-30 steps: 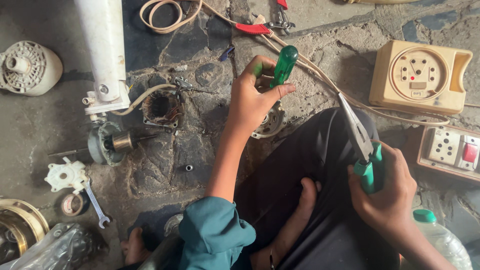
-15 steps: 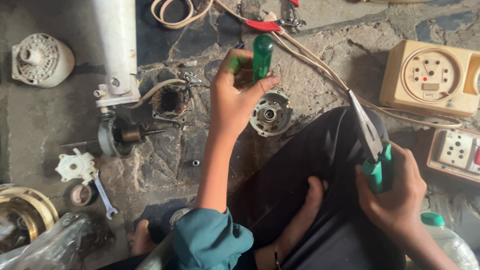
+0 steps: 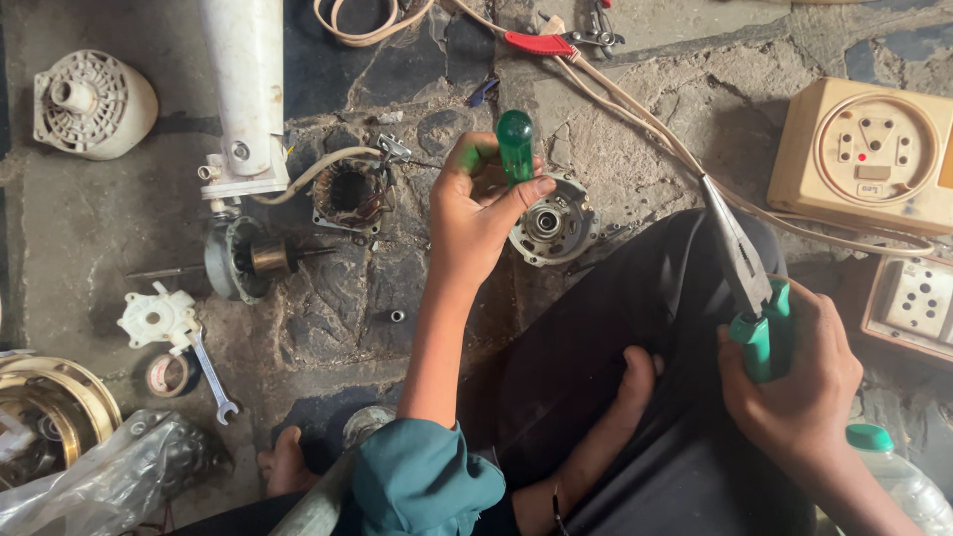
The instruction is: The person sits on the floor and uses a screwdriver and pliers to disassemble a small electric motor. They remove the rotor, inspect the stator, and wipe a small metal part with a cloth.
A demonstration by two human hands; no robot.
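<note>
Holding the green-handled screwdriver (image 3: 514, 145) upright in your left hand (image 3: 481, 213), fingers wrapped round its handle, you have it standing over the round metal end cap (image 3: 552, 222) on the stone floor (image 3: 397, 268), far of your knee. Your right hand (image 3: 789, 382) is closed round the green grips of the pliers (image 3: 747, 288), nose pointing away. Seat the tip squarely before turning, and keep the pliers clear of the cream cable (image 3: 635, 109).

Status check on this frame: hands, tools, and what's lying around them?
Left hand grips green-handled screwdriver above round metal motor cover. Right hand grips green-handled pliers, jaws closed. Beige cord runs between them.
</note>
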